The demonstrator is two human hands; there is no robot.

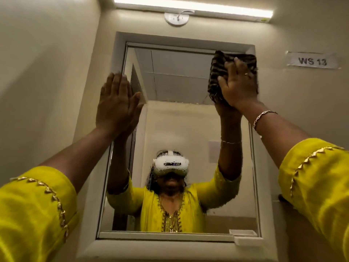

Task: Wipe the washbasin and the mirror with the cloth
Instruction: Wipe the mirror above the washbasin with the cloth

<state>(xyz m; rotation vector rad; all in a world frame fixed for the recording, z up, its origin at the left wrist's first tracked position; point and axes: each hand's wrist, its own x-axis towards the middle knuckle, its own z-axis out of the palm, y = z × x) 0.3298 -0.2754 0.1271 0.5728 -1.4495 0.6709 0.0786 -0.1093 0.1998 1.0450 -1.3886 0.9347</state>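
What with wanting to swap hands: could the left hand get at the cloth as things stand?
Probably yes: only bare mirror lies between the left hand and the cloth, which the right hand presses.

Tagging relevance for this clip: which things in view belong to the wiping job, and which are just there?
Job: mirror; cloth, pressed on its top right corner by the right hand; left hand, flat at its left edge.
Just there: WS 13 label; tube light; round wall fitting.

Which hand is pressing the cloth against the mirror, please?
The right hand, flat on the dark cloth at the top right corner of the mirror; the left hand is bare.
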